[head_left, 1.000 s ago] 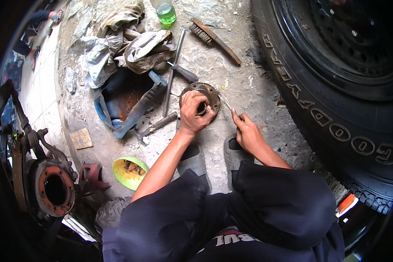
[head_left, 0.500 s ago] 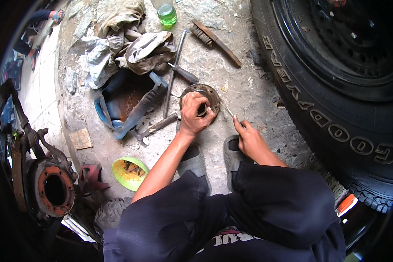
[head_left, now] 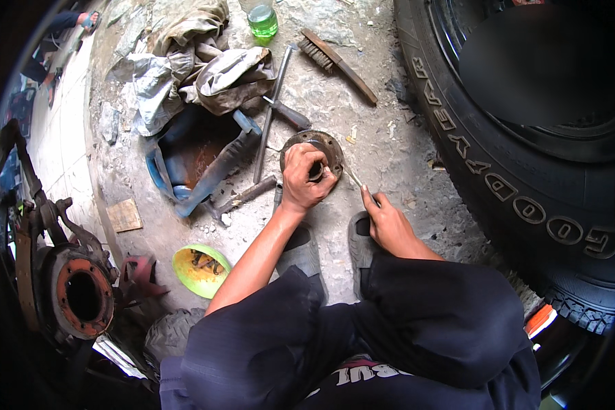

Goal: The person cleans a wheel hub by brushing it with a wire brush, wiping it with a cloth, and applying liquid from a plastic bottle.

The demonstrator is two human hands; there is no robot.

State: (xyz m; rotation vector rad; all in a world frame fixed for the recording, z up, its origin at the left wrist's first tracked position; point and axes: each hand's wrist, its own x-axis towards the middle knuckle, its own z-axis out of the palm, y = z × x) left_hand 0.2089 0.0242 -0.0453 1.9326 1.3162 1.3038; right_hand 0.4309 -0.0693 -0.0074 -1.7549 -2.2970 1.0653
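On the ground between my feet lies a round, rusty metal hub flange (head_left: 330, 145) with bolt holes around its rim. My left hand (head_left: 304, 179) is closed over its raised centre, fingers curled round the collar and hiding much of it. A slim metal tool (head_left: 353, 178) is gripped in my right hand (head_left: 391, 224), its tip at the flange's right edge. The tool's exact kind cannot be made out. Just beyond the flange rests a dark-handled screwdriver (head_left: 291, 115).
A large tyre (head_left: 458, 147) fills the right side. Left of the flange are a hammer (head_left: 242, 197), a long metal bar (head_left: 268, 130) and a cut blue container (head_left: 159, 171). Rags (head_left: 215, 78), a wire brush (head_left: 345, 68) and a green bowl (head_left: 184, 268) lie around.
The right hand and slim tool have shifted slightly, the tip now lower along the flange's right edge. My left hand keeps its hold on the flange.
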